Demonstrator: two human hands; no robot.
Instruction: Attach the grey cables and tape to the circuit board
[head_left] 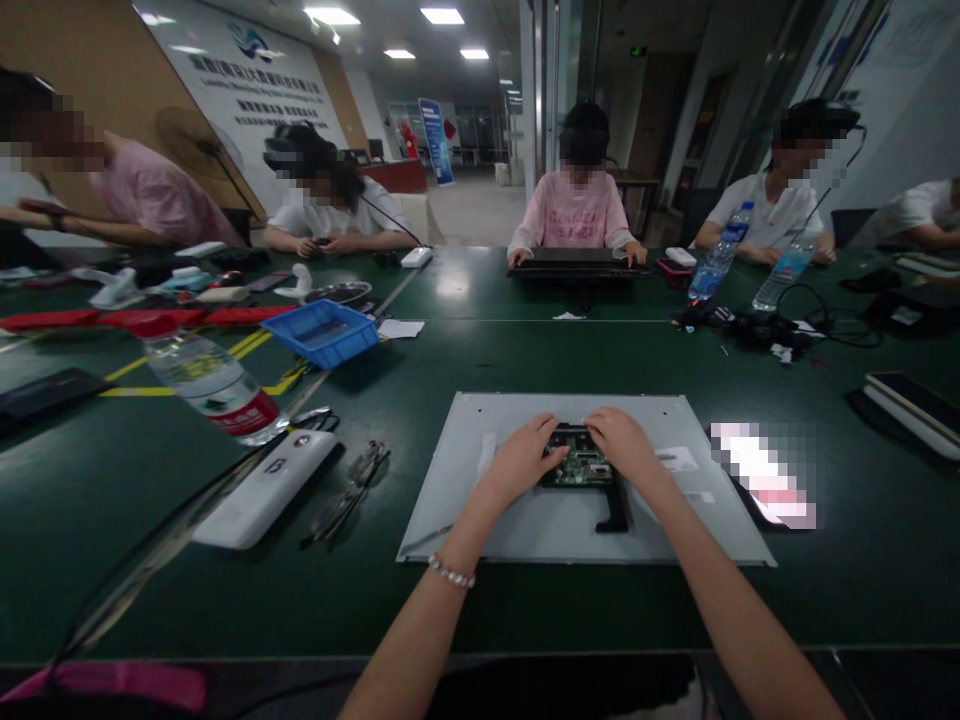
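Head view: our left hand (517, 462) and right hand (624, 442) touch the circuit board (577, 469) at left and far right, apparently steadying it on the grey panel (452, 460), fingers' grip we cannot tell.

Both my bare forearms (422, 625) reach forward, converging; my left hand (523, 457) slants inward, thumb (556, 458) out from the fingers (541, 424), while my right hand (622, 440) bends in opposite, just apart.

wall panel (255, 85): "大数据科技" | pink shirt (576, 208): lettering blurred | white device (262, 490): mark unclear
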